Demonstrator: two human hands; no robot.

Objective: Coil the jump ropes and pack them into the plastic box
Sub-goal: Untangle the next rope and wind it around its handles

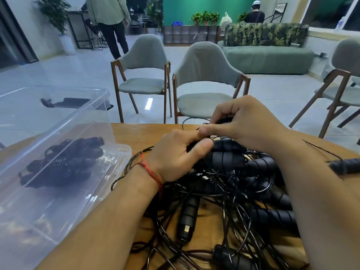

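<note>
Jump ropes (229,193) lie tangled on the surface (136,133) at 6 o'clock — one handle is pinched by the left hand (175,156), cord by the right hand (243,123). One coiled bundle (62,160) is already packed in the plastic box (58,201) at 9 o'clock — most remain.

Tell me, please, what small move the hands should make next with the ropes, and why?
Probably lift the pinched handle clear of the pile. Both the left hand and right hand grip one black handle atop a tangled heap of ropes on the table; cords cross everywhere, so coiling needs one rope freed first.
</note>
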